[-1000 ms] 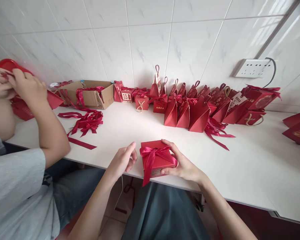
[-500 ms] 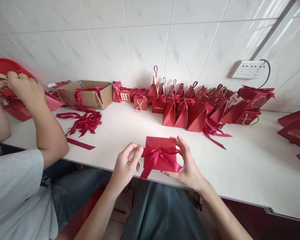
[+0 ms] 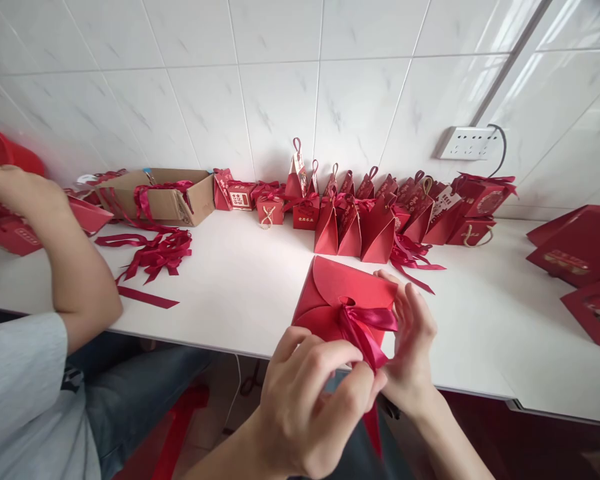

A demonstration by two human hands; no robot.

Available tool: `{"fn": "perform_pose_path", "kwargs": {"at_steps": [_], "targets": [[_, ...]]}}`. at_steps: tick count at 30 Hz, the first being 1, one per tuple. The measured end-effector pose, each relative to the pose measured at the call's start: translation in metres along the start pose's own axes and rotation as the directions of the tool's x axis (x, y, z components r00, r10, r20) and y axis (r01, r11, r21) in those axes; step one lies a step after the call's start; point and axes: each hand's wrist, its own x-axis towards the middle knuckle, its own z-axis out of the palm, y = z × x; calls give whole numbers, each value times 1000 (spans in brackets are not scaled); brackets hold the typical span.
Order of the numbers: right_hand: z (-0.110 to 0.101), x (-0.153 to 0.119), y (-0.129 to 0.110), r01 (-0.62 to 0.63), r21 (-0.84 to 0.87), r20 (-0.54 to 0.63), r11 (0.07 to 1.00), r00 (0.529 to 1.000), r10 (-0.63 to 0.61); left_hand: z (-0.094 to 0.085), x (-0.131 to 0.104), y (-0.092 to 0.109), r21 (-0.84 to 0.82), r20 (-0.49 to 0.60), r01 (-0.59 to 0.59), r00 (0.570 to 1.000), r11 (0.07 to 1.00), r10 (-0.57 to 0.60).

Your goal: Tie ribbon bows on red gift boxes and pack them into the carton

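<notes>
Red box (image 3: 325, 283) closed, ribbon (image 3: 363, 328) looks knotted, tails untidy. Your left hand (image 3: 313, 403) pinches ribbon; right hand (image 3: 414, 347) grips box's right side. More boxes (image 3: 379, 235) behind it.

Bright, glare on tiles (image 3: 480, 80) — edges stretched

Head-height view down over hands (image 3: 320, 400)

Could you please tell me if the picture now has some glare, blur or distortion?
Head view: bright glare streaks at upper right on the wall tiles; head view: tile lines slant and spread, like a wide lens; head view: print on the boxes at far right is too soft to read, while the held red box shows clear flap edges.
</notes>
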Motion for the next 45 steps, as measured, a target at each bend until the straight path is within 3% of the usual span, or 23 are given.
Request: {"fn": "perform_pose_path", "kwargs": {"at_steps": [9, 12, 14, 16, 19, 23, 25, 27, 29, 32, 34, 36, 42, 44, 45], "targets": [[-11, -3, -4, -25, -11, -20, 1000, 999, 25, -1, 3, 9, -56, 0, 40, 999, 998, -40], [-19, -5, -5, -31, -29, -13, 999, 999, 31, -4, 3, 1, -77, -24, 127, 991, 989, -129], [-25, -6, -6, -29, -50, -3, 998, 1000, 29, -6, 3, -11, 7, -41, 208, 977, 978, -207], [-33, -7, -6, -23, -73, 7, 997, 1000, 23, -6, 3, -25, 174, 20, 306, 949, 936, -314], [-48, -8, -4, -32, -116, 17, 993, 999, 34, -2, -1, -45, 353, 188, 411, 849, 840, -494], [-74, -12, -4, -53, -225, 6, 973, 998, 56, 15, -11, -55, 336, 293, 450, 785, 828, -546], [-89, -14, -5, -142, -270, -81, 952, 989, 124, 30, -16, -53, 286, 377, 451, 758, 846, -532], [-105, -16, -8, -335, -174, -216, 926, 930, 296, 47, -19, -47, 211, 473, 449, 731, 868, -492], [-121, -17, -12, -536, 108, -275, 837, 793, 544, 65, -20, -37, 125, 542, 430, 725, 894, -424], [-146, -18, -21, -666, 520, -118, 534, 563, 818, 91, -20, -17, -10, 604, 369, 743, 929, -288], [-161, -21, -30, -671, 646, -8, 364, 470, 883, 106, -19, -3, -92, 651, 333, 733, 938, -196], [-176, -26, -41, -649, 700, 31, 298, 444, 895, 120, -17, 12, -158, 696, 302, 710, 940, -111], [-209, -52, -69, -631, 676, -84, 381, 447, 891, 157, 1, 64, -288, 763, 180, 637, 941, 112], [-219, -62, -79, -643, 672, -112, 366, 400, 909, 169, 12, 92, -334, 756, 116, 626, 935, 192], [-226, -67, -86, -646, 671, -144, 363, 367, 919, 174, 18, 108, -371, 729, 73, 640, 926, 242]]}}
